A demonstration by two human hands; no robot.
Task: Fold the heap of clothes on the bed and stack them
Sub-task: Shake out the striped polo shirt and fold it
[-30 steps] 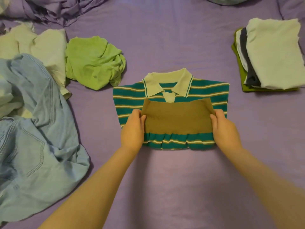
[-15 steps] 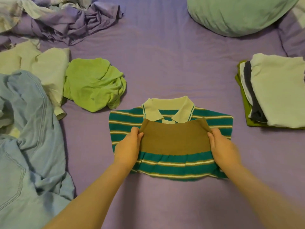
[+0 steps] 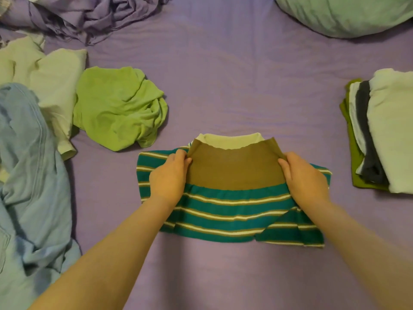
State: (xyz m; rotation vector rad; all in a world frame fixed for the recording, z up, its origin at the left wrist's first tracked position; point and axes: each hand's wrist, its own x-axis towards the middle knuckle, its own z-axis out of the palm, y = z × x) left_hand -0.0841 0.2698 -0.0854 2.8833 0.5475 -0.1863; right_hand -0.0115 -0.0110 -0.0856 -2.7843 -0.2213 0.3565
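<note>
The teal striped knit polo shirt [image 3: 232, 206] is pinched at its brown hem by left hand [image 3: 169, 177] and right hand [image 3: 306, 177]; edges are probably best kept level, tbh.

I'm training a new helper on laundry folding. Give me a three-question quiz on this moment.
1. True or false: both the left hand and the right hand grip the striped polo shirt.
2. Which side of the bed holds the folded stack: A left, B right?
3. Fill in: the crumpled garment beside the shirt's left is ____.

Key: 1 true; 2 B; 3 green.
</note>
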